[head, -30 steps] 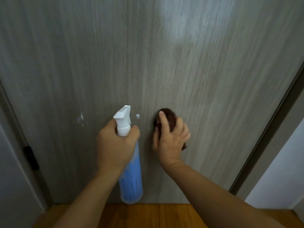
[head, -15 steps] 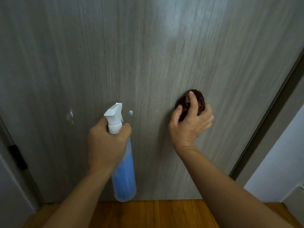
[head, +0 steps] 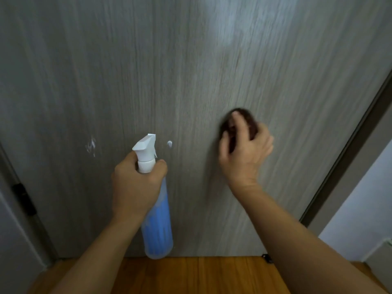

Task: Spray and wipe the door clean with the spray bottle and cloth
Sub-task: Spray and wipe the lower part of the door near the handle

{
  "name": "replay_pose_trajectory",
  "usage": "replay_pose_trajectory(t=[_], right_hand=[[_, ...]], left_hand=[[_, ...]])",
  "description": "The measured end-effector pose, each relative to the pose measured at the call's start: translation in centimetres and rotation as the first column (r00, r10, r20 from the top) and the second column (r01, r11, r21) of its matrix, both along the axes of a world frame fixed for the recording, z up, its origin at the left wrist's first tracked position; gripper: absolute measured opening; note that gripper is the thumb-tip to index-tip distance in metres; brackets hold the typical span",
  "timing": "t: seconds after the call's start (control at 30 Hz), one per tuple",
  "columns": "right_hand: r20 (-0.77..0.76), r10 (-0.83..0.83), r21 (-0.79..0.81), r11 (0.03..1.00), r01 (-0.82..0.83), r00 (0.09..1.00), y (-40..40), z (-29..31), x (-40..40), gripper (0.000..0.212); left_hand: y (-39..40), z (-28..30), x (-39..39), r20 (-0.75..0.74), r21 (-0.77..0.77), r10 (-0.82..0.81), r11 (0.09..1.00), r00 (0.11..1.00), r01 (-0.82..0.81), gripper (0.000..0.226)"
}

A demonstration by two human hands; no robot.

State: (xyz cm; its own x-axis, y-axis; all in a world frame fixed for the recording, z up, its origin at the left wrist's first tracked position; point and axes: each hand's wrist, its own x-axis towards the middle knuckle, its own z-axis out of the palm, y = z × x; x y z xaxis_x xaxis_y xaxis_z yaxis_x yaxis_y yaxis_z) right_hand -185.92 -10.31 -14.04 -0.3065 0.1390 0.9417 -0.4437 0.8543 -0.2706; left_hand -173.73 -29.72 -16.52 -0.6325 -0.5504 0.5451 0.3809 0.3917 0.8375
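The right hand (head: 244,151) is pressing the dark cloth (head: 244,122) against the door (head: 148,71), fingers curled over the wad, and it is blurring with motion. A second ago that cloth was working just beside the bottle; since then it has been sweeping rightward and up, and it is now well apart from the left hand, nearer the dark frame (head: 347,149) at the door's edge. So the wiping is spreading across the lower panel, which looks like real progress on that side.

The left hand (head: 137,187) is gripping the bottle (head: 156,219) round its neck, the white nozzle (head: 145,145) pointing at the door, the blue body hanging down toward the wood floor (head: 191,274). It has hardly shifted across these moments, and no finger is visibly squeezing the trigger.

Two marks are staying untouched: a white drop (head: 169,143) just right of the nozzle, and a white smear (head: 91,146) further left. By my reading the cloth is moving away from both, so they are remaining to be wiped on a return pass.
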Motion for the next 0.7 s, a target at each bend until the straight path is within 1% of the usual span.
replay_pose_trajectory(t=[0.03,0.07,0.1,0.17,0.23,0.3,0.37,0.4,0.43,0.5,0.57,0.6,0.67,0.7], right_hand=[[-0.004,-0.024,-0.096,0.995,0.023,1.000,0.3,1.2,-0.3,0.050],[-0.005,-0.042,-0.154,0.987,0.041,0.999,0.5,2.0,-0.6,0.050],[-0.005,-0.054,-0.176,0.983,0.052,0.999,0.4,2.2,-0.6,0.051],[-0.005,-0.063,-0.149,0.987,0.062,0.998,-0.4,1.1,-0.4,0.052],[0.005,-0.056,-0.037,0.998,0.056,0.998,-1.6,-1.7,0.1,0.051],[0.011,-0.029,0.163,0.986,0.027,1.000,-2.3,-4.7,0.5,0.051],[-0.018,0.006,0.363,0.932,0.000,1.000,-2.2,-7.1,0.7,0.051],[-0.021,0.027,0.432,0.902,-0.015,0.999,-1.9,-7.7,0.7,0.051],[-0.014,0.053,0.474,0.879,-0.040,0.998,-1.5,-7.9,0.7,0.051],[0.006,0.115,0.497,0.862,-0.103,0.993,-0.4,-7.3,0.6,0.049],[0.020,0.131,0.437,0.891,-0.127,0.991,1.0,-5.9,0.4,0.051],[0.028,0.119,0.365,0.923,-0.121,0.993,1.7,-5.1,0.3,0.053],[0.050,0.082,0.118,0.989,-0.088,0.995,3.1,-3.9,0.1,0.054],[0.063,0.064,-0.034,0.997,-0.062,0.996,3.7,-3.5,0.0,0.054]], left_hand=[[0.0,-0.1,0.0,0.002,0.000,0.003,1.000,1.000,-0.003,0.017],[-0.1,-0.2,0.0,0.007,-0.003,0.006,1.000,1.000,-0.006,0.018],[-0.1,-0.4,-0.1,0.013,-0.010,0.008,1.000,1.000,-0.008,0.019],[-0.3,-0.6,-0.1,0.031,-0.025,0.015,1.000,0.999,-0.014,0.021],[-0.3,-0.7,-0.1,0.047,-0.022,0.030,0.999,0.998,-0.029,0.019],[-0.2,-0.6,-0.1,0.053,-0.007,0.038,0.999,0.998,-0.037,0.018],[0.0,-0.4,0.1,0.054,-0.001,0.031,1.000,0.998,-0.031,0.017],[0.1,-0.3,0.1,0.054,-0.006,0.026,1.000,0.998,-0.026,0.016],[0.2,-0.3,0.2,0.054,-0.012,0.022,1.000,0.998,-0.021,0.016],[0.4,-0.2,0.3,0.055,-0.014,0.015,1.000,0.998,-0.015,0.015],[0.4,-0.1,0.4,0.054,-0.021,0.003,1.000,0.999,-0.002,0.015],[0.5,-0.2,0.4,0.056,-0.025,-0.001,1.000,0.998,0.003,0.016],[0.5,-0.3,0.5,0.065,-0.018,0.001,1.000,0.998,0.000,0.016],[0.5,-0.3,0.5,0.067,-0.010,0.004,1.000,0.998,-0.003,0.015]])
